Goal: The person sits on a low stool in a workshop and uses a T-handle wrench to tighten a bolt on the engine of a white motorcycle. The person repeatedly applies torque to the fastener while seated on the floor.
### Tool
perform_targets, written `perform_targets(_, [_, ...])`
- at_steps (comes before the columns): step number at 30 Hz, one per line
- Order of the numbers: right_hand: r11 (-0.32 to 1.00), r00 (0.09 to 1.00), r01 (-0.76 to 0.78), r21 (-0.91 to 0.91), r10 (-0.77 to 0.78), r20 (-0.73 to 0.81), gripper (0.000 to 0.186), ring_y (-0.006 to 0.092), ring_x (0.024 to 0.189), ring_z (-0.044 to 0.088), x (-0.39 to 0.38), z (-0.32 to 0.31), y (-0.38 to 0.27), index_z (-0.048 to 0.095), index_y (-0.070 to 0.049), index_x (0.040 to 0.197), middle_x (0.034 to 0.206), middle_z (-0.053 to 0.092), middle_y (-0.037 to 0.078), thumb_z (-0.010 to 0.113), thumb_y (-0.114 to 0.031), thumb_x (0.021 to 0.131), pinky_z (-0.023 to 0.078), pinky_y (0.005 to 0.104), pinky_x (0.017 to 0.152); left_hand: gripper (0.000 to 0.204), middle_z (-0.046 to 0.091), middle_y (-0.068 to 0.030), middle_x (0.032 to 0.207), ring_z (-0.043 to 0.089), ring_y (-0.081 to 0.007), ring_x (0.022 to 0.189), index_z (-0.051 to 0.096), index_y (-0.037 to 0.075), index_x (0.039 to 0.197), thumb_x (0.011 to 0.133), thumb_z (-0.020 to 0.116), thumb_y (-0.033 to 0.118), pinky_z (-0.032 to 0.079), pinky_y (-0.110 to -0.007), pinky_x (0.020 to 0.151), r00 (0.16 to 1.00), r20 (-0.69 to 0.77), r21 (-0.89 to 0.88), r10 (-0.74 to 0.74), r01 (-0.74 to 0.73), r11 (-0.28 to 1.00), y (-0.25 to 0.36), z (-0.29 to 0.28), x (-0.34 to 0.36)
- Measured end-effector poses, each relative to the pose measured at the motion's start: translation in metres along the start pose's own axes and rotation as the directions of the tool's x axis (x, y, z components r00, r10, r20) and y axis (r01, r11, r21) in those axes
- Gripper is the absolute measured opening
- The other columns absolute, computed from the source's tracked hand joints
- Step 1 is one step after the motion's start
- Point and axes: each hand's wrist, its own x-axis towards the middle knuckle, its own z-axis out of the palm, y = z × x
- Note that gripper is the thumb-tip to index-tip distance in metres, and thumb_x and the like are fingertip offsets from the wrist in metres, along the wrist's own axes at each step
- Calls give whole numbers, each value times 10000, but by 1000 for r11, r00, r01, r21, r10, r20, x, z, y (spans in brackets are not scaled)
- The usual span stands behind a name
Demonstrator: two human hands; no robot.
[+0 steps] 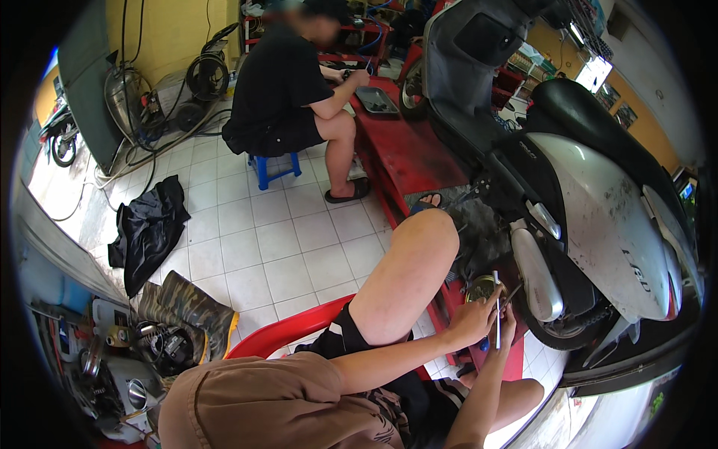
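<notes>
scooter panel (606,217): glossy silver plastic, scuffed | lift (407,153): matt red metal | floor (262,247): smooth tile

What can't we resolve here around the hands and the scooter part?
Head view only:
- left hand and right hand overlap; which one grips the thin white tool is unclear.
- round brass-coloured part: half hidden by the hands, too small to identify.
- scooter rear wheel: hidden behind muffler and bodywork.

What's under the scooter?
A red lift holds the scooter. Both hands, left hand and right hand, cover a round metal part; what's behind it is hidden.
</notes>
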Motion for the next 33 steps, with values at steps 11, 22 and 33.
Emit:
perform_targets(11, [994, 995, -97, -50, 97, -7, 251, 71, 611, 379, -13, 25, 9, 522, 6, 1126, 712, 425, -27, 535, -145, 927, 349, 205, 557, 217, 612, -221, 657, 614, -399, 658, 665, 13, 750, 848, 575, 183, 476, -492, 603, 990, 109, -95, -89, 100, 990, -24, 37, -3])
perform_targets(22, [987, 999, -28, -159, 22, -38, 170, 93, 599, 433, -18, 38, 2, 548, -19, 1004, 654, 458, -10, 525, -170, 930, 393, 227, 552, 630, 628, -173, 682, 638, -356, 685, 331, -38, 1362, 845, 582, 218, 498, -441, 618, 988, 143, -119, -54, 71, 990, 6, 11, 7])
perform_targets(33, [1000, 999, -18, -22, 19, 29, 211, 99, 594, 407, -15, 27, 4, 547, 4, 1013, 668, 451, -3, 542, -189, 927, 361, 236, 528, 452, 650, -156, 750, 639, -339, 718, 519, 76, 1270, 825, 591, 105, 500, -431, 671, 918, 286, -366, 274, -160, 917, -6, 26, -3])
